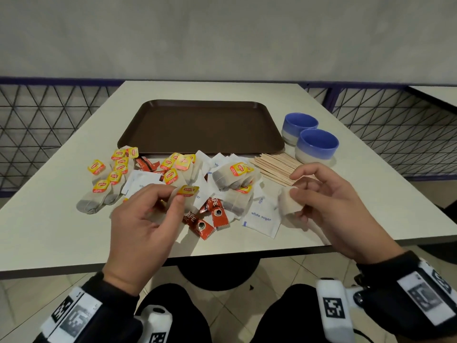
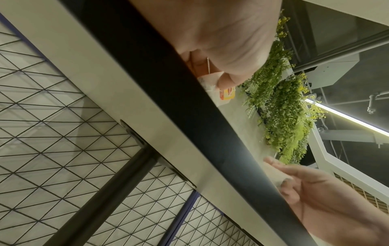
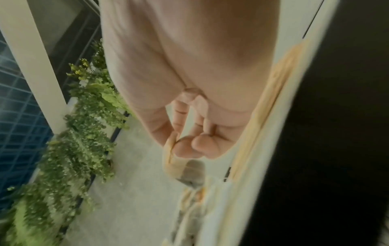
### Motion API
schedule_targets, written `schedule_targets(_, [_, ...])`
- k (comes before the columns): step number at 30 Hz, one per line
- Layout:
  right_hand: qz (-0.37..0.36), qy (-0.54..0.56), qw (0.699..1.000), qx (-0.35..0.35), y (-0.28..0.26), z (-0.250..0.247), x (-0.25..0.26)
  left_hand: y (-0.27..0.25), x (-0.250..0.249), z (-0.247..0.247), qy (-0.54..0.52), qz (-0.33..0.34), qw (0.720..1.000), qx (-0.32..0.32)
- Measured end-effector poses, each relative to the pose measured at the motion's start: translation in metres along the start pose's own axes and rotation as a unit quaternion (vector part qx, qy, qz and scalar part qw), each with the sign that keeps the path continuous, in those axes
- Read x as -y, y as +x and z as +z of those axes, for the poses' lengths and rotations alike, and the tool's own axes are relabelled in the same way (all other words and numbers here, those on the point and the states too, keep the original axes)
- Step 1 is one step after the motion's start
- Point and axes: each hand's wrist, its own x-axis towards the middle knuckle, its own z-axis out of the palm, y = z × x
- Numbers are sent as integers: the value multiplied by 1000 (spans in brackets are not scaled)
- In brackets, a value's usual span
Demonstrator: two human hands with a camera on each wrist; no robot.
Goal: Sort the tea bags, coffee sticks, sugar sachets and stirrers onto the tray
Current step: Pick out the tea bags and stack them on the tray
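The brown tray (image 1: 200, 127) lies bare at the table's middle back. In front of it are mixed tea bags with yellow tags (image 1: 108, 184), red coffee sticks (image 1: 209, 222), white sugar sachets (image 1: 261, 220) and a pile of wooden stirrers (image 1: 277, 165). My left hand (image 1: 175, 196) pinches a tea bag (image 1: 189, 191) by its top, just above the heap. The left wrist view shows that tea bag (image 2: 226, 94) under my left hand (image 2: 226, 79). My right hand (image 1: 296, 194) holds another tea bag (image 1: 289, 203) near the stirrers; the blurred right wrist view shows the right hand (image 3: 185, 146) on this tea bag (image 3: 175, 161).
Two blue-and-white cups (image 1: 316, 146) stand right of the tray, behind the stirrers. The table's front edge (image 1: 222, 251) runs just below my hands. A wire-mesh railing (image 1: 49, 125) and a second table (image 1: 435, 92) lie beyond.
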Motion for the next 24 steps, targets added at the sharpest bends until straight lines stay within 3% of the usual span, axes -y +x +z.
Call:
schedule_targets(4, [-4,25,997,78,-4,22,29,-1,-4,0,-14,-23,1000,-16])
schedule_targets(8, [15,-33,990,136,3,56,45,0,-8,0,-68,-62,996,-15])
schedule_targets(12, [46,-61,988,131,16,88,45,2,-4,-1,-61,-33,998,-13])
schedule_targets(16, [78,-15,989,127,23,107,41,2,-4,1,-115,-67,991,-31])
schedule_targets(20, [51,-29,990,127,22,113,38,4,-1,-1,-94,-76,992,-34])
schedule_targets(24, [7,-120,985,123,23,119,35,5,3,-2,-101,-96,990,6])
